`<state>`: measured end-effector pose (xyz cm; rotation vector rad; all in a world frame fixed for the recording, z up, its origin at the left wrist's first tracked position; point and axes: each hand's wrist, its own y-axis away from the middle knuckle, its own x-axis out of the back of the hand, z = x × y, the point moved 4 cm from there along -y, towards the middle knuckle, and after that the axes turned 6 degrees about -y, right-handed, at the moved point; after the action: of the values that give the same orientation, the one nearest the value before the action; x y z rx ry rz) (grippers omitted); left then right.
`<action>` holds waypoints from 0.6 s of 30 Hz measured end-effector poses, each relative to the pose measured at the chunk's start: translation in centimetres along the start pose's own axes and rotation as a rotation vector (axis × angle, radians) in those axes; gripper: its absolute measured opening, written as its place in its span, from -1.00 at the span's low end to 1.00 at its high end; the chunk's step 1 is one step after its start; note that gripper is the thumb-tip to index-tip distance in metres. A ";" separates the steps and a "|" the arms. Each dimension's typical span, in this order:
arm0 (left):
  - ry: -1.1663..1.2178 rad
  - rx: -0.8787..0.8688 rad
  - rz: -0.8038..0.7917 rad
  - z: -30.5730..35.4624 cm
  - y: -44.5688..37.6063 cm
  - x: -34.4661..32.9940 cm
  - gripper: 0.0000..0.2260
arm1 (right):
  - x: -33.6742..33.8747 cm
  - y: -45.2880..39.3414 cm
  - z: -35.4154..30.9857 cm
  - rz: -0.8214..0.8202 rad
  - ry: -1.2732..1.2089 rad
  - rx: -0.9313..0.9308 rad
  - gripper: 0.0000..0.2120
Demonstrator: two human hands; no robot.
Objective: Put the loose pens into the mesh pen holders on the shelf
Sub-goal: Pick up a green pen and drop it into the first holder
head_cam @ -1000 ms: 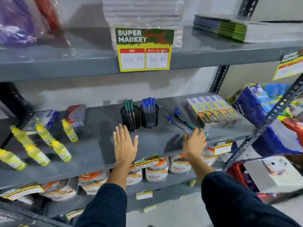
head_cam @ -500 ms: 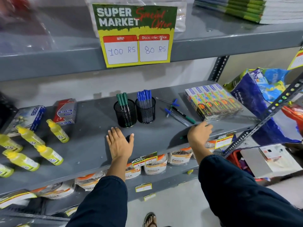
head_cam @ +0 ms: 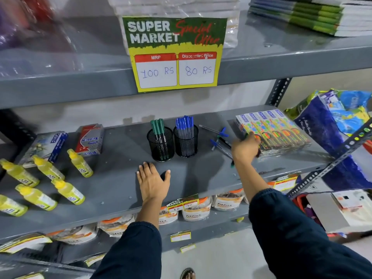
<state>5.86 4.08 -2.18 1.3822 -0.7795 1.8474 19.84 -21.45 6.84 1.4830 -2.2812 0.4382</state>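
Grey metal shelving in a shop, price tags clipped along the edges, and the middle shelf is where it's all happening. Two black mesh pen holders sit side by side near the middle: the left holder has green-capped pens, the right holder is packed with blue ones. Loose pens lie scattered flat at about 3 o'clock from the holders, blue and green caps mixed.

The left hand rests palm-down on the shelf at 6 o'clock from the holders, fingers spread and holding nothing. The right hand is over the loose pile, blurred; a bit of green pokes out above it and below the wrist, so it may have a pen, but honestly I can't tell.

Pens like these are light, stiff and a bit slick, so they'll probably roll. I'd pinch one mid-barrel, tip it upright and drop it in cap-up, matching colour.
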 end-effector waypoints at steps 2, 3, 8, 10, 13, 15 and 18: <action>-0.012 -0.006 -0.001 0.1 0.0 0.0 -0.34 | -1.5 0.1 -3.8 -0.092 -0.029 0.150 -0.72; -0.015 -0.009 -0.001 0.1 0.0 0.0 -0.34 | -2.4 0.5 -5.7 -0.144 -0.073 0.215 -0.71; 0.073 -0.011 0.000 -0.1 0.2 -0.1 -0.34 | -6.9 4.3 -13.1 -0.379 -0.355 0.452 -0.49; 0.076 -0.013 0.007 0.0 0.3 -0.1 -0.35 | -8.5 5.5 -14.6 -0.447 -0.369 0.547 -0.69; 0.075 -0.005 0.013 -0.1 0.2 -0.2 -0.34 | -11.0 6.4 -15.4 -0.536 -0.333 0.618 -0.77; 0.069 0.002 0.014 -0.1 0.1 -0.4 -0.32 | -12.6 6.8 -15.1 -0.589 -0.235 0.679 -0.69; 0.076 0.012 0.015 -0.1 -0.1 -0.6 -0.32 | -14.4 7.2 -14.1 -0.663 -0.086 0.737 -0.50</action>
<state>5.97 4.16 -2.75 1.3091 -0.7428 1.9073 20.58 -0.73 11.96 2.5062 -1.5686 1.0752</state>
